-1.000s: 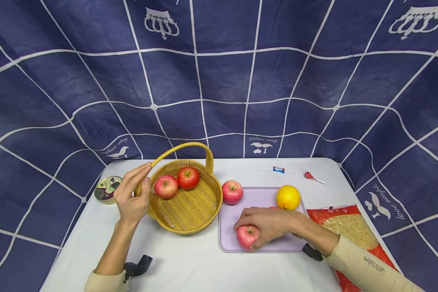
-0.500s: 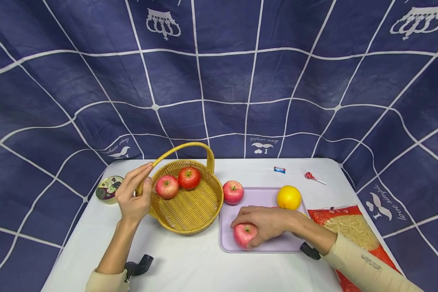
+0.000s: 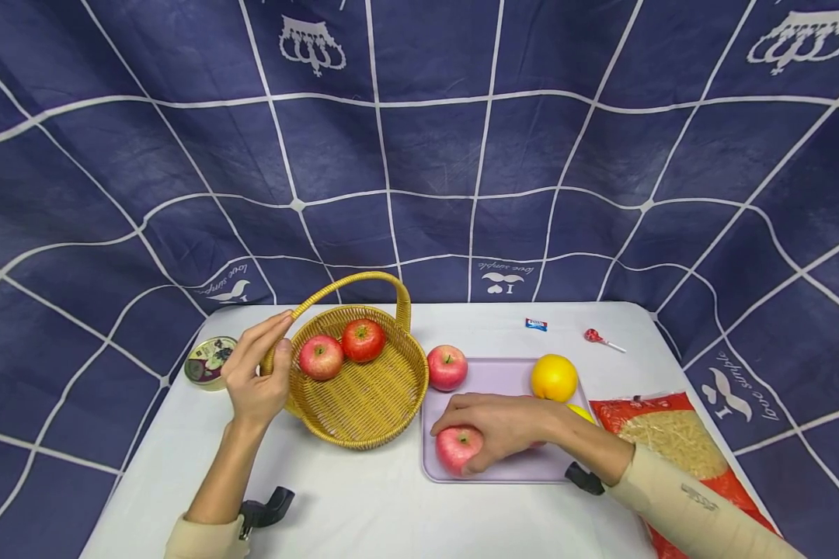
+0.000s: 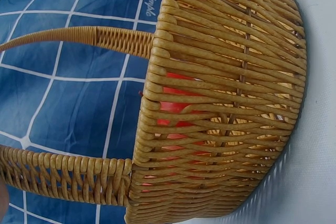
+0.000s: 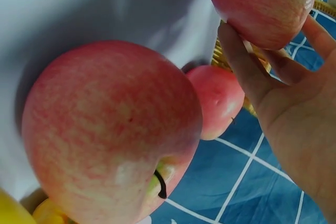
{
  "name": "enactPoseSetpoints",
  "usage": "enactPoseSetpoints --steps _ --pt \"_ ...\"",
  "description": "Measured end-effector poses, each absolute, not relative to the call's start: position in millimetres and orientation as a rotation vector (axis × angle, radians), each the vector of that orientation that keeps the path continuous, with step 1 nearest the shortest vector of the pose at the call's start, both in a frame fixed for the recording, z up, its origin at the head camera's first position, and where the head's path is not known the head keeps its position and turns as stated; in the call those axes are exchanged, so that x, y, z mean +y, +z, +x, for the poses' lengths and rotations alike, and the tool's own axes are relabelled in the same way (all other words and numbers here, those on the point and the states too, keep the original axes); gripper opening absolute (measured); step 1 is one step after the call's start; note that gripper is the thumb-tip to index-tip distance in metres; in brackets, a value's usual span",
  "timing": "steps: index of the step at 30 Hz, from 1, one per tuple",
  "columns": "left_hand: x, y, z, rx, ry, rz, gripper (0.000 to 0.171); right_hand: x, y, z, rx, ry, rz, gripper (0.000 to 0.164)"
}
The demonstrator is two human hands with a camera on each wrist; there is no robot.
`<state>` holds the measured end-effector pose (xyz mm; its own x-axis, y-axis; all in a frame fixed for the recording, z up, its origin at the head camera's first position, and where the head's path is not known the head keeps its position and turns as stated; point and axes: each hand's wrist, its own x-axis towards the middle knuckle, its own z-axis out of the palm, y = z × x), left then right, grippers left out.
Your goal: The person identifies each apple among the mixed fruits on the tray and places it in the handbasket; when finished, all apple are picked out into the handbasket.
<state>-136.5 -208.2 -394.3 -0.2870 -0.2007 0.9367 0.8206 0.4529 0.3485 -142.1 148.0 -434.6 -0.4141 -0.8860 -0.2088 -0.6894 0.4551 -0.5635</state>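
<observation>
My left hand [image 3: 255,380] holds the handle of a yellow wicker basket [image 3: 356,423], which stands on the table. Inside the basket are two red apples [image 3: 321,357], both toward its far left. Over the near left part of a lilac tray [image 3: 489,371], my right hand [image 3: 510,423] grips a pink-red apple [image 3: 456,450]. In the right wrist view the held apple [image 5: 265,3] looks lifted off the tray. Another large apple [image 5: 110,129] lies on the tray, mostly hidden by my hand in the head view. One more apple [image 3: 447,367] sits at the tray's far left corner.
An orange [image 3: 554,377] and a partly hidden yellow fruit [image 3: 580,411] lie on the tray's right side. Beyond are a small wrapped candy [image 3: 536,324] and a lollipop [image 3: 593,336]. A red bag [image 3: 671,435] lies right, a round tin [image 3: 210,362] left.
My right hand has moved a little to the left with the apple, uncovering more of the yellow fruit. The left hand and the basket stay in place.
</observation>
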Motion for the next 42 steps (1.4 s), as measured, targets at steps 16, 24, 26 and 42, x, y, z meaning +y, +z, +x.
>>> enactPoseSetpoints --steps 16,24,26,42 --pt "-209 -396 -136 -1.551 -1.106 -0.557 0.023 133 -423 -146 2.232 -0.624 -1.317 0.057" --pt "-207 -393 -135 -1.553 -1.100 -0.552 0.023 122 -415 -154 2.233 -0.660 -1.372 0.059" --pt "-207 -393 -134 -1.552 -1.099 -0.550 0.023 118 -413 -155 2.225 -0.674 -1.387 0.059" --pt "-206 -392 -133 -1.552 -1.101 -0.550 0.023 99 -405 -167 2.235 -0.755 -1.390 0.057"
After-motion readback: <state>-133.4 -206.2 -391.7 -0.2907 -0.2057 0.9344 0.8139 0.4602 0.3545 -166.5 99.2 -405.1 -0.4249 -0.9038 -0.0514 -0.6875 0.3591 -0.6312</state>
